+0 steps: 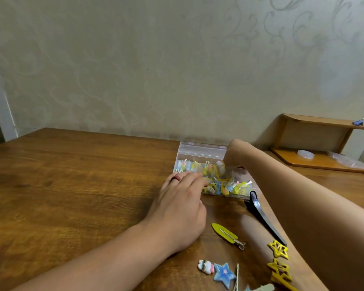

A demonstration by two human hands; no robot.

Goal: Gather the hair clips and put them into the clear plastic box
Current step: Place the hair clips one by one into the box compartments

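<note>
A: Nearest edge of the surface [72,185]: loose clips are lying by the right forearm. A blue star clip [224,274], glossy and hard-looking, beside a small white figure clip [206,266]. Two yellow star clips [279,259], open outlines, thin; judging they are snapping easily if bent.

B: Where to take hold?

A: By the edges, pinching flat. All are looking light. A little further, a yellow oval clip [225,233] with a metal spring tongue; lifting by the metal end is seeming safest. Then a long black clip [261,215], smooth plastic, stiff, partly under the right arm; the hinge end is giving the best purchase.

B: Hands?

A: The left hand [181,206], red ring on one finger, is resting at the near wall of the clear box [200,153], fingers extended and touching it, holding nothing that I can see. The right hand [232,156] is dipping into the box from above, wrist bent; its fingers are hidden, so I cannot tell whether that grip is holding a clip.

B: And the box?

A: Rigid clear plastic, lid standing open at the back, already crowded with yellow, blue and white clips. Slippery walls on varnished wood; probably sliding if nudged.
</note>
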